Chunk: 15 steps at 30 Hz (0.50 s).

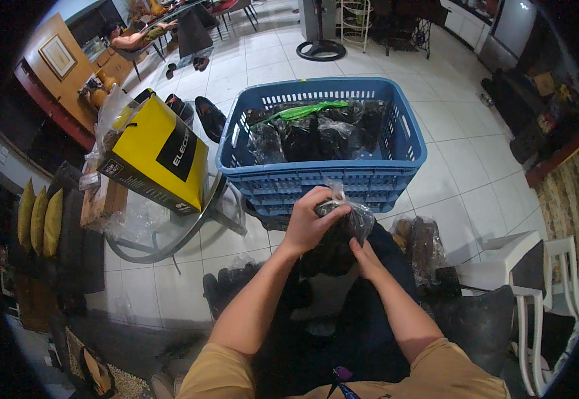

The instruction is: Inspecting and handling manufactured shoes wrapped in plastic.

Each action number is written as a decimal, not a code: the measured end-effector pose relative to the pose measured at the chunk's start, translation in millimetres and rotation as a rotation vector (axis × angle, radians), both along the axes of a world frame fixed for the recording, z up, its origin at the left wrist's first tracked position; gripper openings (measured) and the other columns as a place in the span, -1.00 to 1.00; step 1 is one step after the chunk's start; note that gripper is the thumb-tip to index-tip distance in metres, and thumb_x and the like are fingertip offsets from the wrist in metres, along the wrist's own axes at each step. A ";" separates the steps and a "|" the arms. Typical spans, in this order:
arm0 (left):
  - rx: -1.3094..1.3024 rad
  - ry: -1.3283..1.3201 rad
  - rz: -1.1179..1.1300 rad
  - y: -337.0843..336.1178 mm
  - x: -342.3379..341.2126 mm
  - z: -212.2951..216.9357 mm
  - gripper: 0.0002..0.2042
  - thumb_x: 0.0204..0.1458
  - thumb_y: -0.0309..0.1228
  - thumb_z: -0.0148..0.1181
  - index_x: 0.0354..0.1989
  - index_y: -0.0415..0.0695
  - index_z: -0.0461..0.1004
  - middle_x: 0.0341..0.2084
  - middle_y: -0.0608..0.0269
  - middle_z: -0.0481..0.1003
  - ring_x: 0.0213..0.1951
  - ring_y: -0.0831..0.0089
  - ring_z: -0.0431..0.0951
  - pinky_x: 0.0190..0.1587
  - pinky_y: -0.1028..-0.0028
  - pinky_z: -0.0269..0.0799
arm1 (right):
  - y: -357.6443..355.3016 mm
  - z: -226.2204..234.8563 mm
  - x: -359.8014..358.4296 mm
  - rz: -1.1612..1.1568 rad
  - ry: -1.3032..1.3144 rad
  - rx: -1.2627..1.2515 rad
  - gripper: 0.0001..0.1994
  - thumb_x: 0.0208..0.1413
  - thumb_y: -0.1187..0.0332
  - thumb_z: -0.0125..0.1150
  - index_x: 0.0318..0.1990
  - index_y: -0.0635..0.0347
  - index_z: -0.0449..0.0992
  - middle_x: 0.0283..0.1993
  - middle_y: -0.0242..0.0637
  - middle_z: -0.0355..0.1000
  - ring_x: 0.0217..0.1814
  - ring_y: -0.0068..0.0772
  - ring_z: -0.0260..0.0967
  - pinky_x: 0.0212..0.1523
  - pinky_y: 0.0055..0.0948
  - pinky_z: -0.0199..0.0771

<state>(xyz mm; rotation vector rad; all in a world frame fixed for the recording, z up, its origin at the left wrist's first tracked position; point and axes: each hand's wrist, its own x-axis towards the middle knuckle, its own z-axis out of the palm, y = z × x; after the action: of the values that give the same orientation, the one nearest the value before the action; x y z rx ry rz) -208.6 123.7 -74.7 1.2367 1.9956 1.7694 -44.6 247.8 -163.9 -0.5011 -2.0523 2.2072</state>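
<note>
In front of the blue crate I hold a clear plastic bag (359, 216) with something dark inside. My left hand (310, 219) is closed around its gathered upper part, fingers and thumb wrapped over the plastic. Lower down, my right hand (367, 258) grips the bag's right side, thumb up. What exactly the bag contains is too dark to make out. The blue plastic crate (322, 171) stands just beyond my hands. Several similar plastic-wrapped dark bundles (302, 136) fill much of it, with a bright green plastic strip (309, 110) lying across them.
A yellow and black shopping bag (159, 156) stands on a round glass table (130, 256) at left. Black shoes (209, 118) lie behind it. Wrapped bundles (422, 246) sit right of my knee, near a white chair (542, 292). Farther back, a person (130, 40) reclines on a chair.
</note>
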 end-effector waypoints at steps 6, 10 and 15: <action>-0.004 0.010 0.001 0.2 0.5 -0.6 -0.74 0.08 -0.34 0.43 -0.16 -0.25 0.62 -0.18 0.12 0.61 -0.08 0.31 0.60 0.04 0.40 0.45 | -0.6 4.1 0.3 -0.006 -0.034 0.039 -0.08 0.27 -0.38 -0.01 0.43 0.32 0.17 0.42 -0.01 0.26 0.49 -0.11 0.14 0.47 -0.21 0.05; -0.004 0.004 0.007 0.6 0.5 -0.9 -0.74 0.08 -0.34 0.43 -0.16 -0.25 0.62 -0.18 0.12 0.61 -0.08 0.31 0.60 0.03 0.40 0.45 | -1.3 9.4 0.1 -0.015 -0.062 0.014 -0.04 0.24 -0.42 -0.02 0.45 0.33 0.13 0.44 0.01 0.23 0.52 -0.10 0.10 0.49 -0.20 0.03; -0.006 0.002 -0.001 0.7 0.1 -0.2 -0.75 0.08 -0.35 0.44 -0.17 -0.26 0.62 -0.18 0.12 0.61 -0.09 0.31 0.60 0.03 0.40 0.45 | -0.3 5.8 1.1 0.005 -0.038 0.021 -0.02 0.23 -0.44 -0.03 0.44 0.34 0.15 0.43 0.01 0.24 0.51 -0.09 0.11 0.49 -0.20 0.02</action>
<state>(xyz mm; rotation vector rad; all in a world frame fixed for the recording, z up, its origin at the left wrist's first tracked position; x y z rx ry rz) -208.5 124.5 -74.9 1.2384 1.9997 1.7611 -43.5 247.5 -158.1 -0.5400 -2.0958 2.1930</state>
